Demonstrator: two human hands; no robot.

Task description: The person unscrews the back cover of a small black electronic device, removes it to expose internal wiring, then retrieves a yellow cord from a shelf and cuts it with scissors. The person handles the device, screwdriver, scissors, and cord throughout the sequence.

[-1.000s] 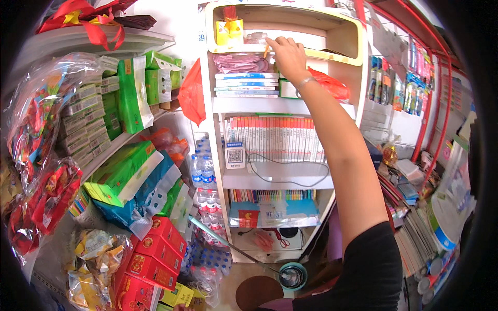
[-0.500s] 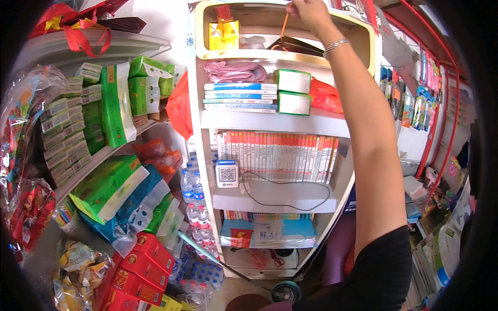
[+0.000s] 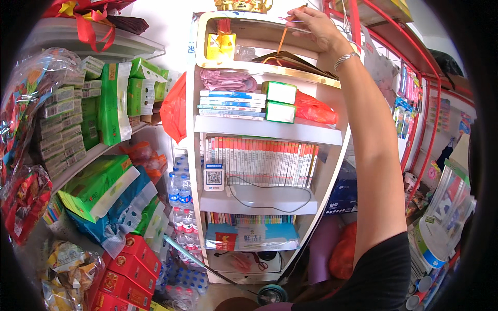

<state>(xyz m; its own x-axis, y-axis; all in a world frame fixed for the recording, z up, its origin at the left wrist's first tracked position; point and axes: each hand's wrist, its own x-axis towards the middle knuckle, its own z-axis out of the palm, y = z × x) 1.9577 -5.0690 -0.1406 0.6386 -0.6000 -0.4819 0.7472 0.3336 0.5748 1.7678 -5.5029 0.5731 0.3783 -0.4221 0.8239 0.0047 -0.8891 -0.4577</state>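
Note:
My right hand (image 3: 316, 28), with a silver bangle (image 3: 346, 59) at the wrist, is raised at the top of the white shelf unit. Its fingers are pinched on an orange strap (image 3: 282, 40) that rises from a dark flat bag (image 3: 295, 63) in the cream-framed top compartment (image 3: 202, 39). Thin pale and purple lines show by the fingertips, too small to name. Left of the bag are a yellow box (image 3: 220, 47) with red sticks on it and a crumpled clear bag (image 3: 245, 53). My left hand is out of view.
Below are books (image 3: 231, 101), green-edged boxes (image 3: 281, 93), a red plastic bag (image 3: 315, 109) and a code stand (image 3: 213, 177) with a cable. Tissue packs (image 3: 115, 103) fill the left shelves; bottles (image 3: 181, 189) stand beside the unit. Red metal racks (image 3: 425, 124) rise at right.
The view has tilted up and shifted right, bringing a gold ornament above the unit into sight. My right hand shows more fully, with its fingers turned toward the strap.

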